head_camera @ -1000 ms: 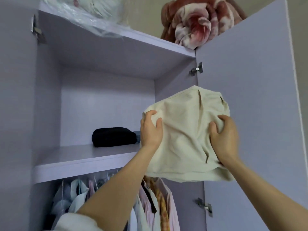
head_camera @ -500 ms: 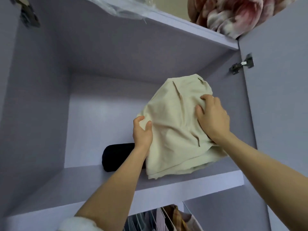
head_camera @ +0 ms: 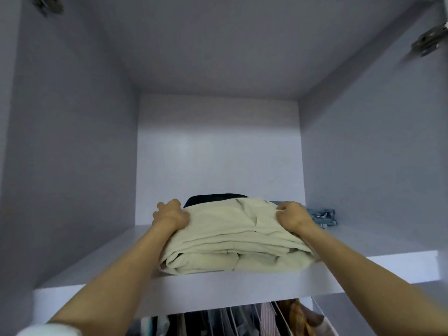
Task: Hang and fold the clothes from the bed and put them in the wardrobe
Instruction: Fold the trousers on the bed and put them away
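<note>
Folded cream garment [head_camera: 232, 236] lay on wardrobe shelf [head_camera: 218, 284]. Left hand [head_camera: 169, 214] and right hand [head_camera: 293, 215] gripped its sides, fingers curled into cloth. Looked soft, light, floppy; best held under folds.

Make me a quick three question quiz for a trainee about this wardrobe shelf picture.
1. True or false: the cream garment lies on the shelf.
2. What holds the garment's sides? A) both hands B) one hand C) no hand
3. What colour is the folded item behind the garment?

Key:
1. True.
2. A: the left hand and right hand grip it, fingers curled into the cloth.
3. Black; a blue denim piece lies to the right.
</note>
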